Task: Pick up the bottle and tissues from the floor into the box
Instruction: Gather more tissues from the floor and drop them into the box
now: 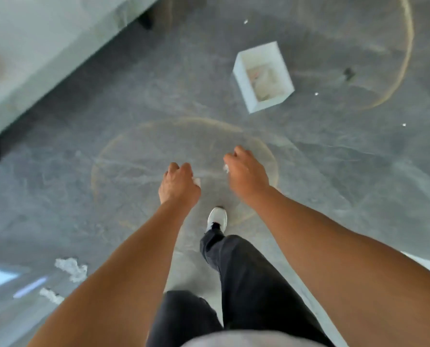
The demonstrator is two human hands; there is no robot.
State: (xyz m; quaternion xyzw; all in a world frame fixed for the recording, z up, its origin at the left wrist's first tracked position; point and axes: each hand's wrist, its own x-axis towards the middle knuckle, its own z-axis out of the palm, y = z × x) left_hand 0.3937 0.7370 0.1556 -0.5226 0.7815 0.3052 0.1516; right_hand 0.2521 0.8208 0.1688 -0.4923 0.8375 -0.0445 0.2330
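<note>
Seen from above, a person walks across a grey floor (58,196) toward an open white box (244,78) ahead, left hand (178,186) and right hand (246,174) each curled around a tissue scrap (likely carrying them there), more tissues (71,269) lying behind; no bottle visible.

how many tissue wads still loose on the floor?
2: one tissue wad at lower left, a smaller tissue wad nearer the frame edge below it. Small white specks near the box are too tiny to identify.

Soft daylight; motion blur; edges warped
</note>
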